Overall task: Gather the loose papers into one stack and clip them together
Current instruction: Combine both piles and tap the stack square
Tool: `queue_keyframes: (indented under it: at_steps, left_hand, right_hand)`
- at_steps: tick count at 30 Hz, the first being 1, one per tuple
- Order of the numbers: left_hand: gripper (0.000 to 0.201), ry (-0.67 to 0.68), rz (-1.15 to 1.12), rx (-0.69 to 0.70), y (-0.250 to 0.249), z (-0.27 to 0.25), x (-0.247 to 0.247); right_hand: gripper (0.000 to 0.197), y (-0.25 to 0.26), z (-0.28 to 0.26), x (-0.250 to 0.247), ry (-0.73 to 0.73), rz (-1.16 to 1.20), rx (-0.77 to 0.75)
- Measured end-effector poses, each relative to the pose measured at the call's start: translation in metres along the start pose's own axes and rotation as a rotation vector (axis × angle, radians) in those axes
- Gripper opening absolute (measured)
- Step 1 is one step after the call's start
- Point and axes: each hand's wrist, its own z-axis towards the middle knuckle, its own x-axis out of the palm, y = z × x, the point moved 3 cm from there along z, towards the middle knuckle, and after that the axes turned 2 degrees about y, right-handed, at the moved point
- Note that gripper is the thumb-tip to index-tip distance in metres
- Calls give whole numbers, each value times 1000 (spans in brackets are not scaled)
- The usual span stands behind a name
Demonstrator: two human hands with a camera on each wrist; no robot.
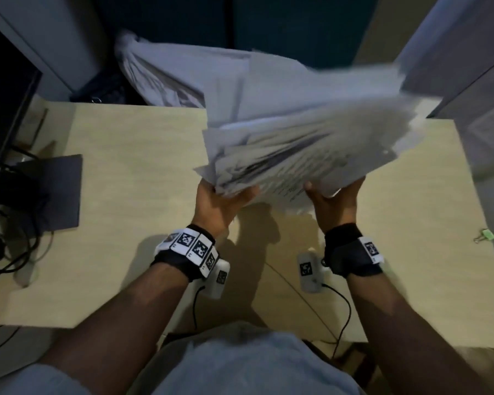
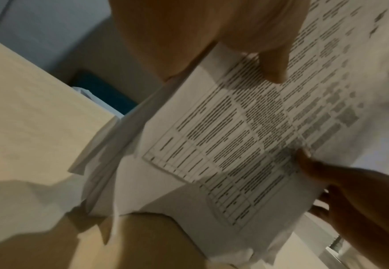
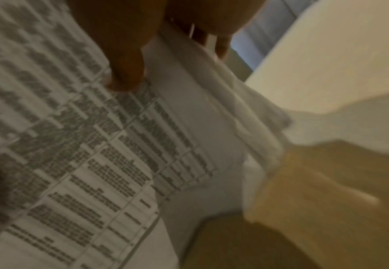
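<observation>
A thick, uneven stack of printed papers point(image 1: 303, 132) hangs tilted above the beige desk point(image 1: 131, 172), blurred by motion. My left hand point(image 1: 226, 199) grips its near left corner, thumb on the printed sheet and fingers behind. My right hand point(image 1: 330, 192) grips the near right edge the same way. The left wrist view has the table-printed sheet point(image 2: 234, 138) with my thumb point(image 2: 274, 67) lying on it. In the right wrist view the same printed sheet point(image 3: 92, 163) fills the left, my thumb point(image 3: 126, 76) pressing on it. A small green binder clip point(image 1: 486, 235) lies on the desk at far right.
A dark monitor point(image 1: 3, 115) with its stand and tangled cables occupies the desk's left side. Pale crumpled cloth or a bag point(image 1: 166, 78) sits behind the desk's far edge. Cables from the wrist cameras trail over the desk's near edge.
</observation>
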Motion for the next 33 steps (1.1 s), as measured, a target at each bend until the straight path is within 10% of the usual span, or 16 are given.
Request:
queue_keyframes:
  at_steps: [2,7,10,19,27,33]
  left_hand:
    - [63,67,293,213,-1,1,-9]
    - [45,43,-18,-11,12,-2,-12]
    - [39,-61,286,299,-10,-7,2]
    - [39,82,409,493,-31,-4,-10]
    - [53,66,661,824,-57,-9,-2]
    - [29,78,571,509,-35,0,-6]
  right_hand:
    - [63,-8,-9,4,99,-2,125]
    - [56,0,-5,10,25,-69,174]
    - [41,15,10,14,-30,-56,72]
    - [49,-13,4,8,184,32,156]
    - [58,4,17,5,31,-27,55]
    - [64,0,21,16,147,-131,110]
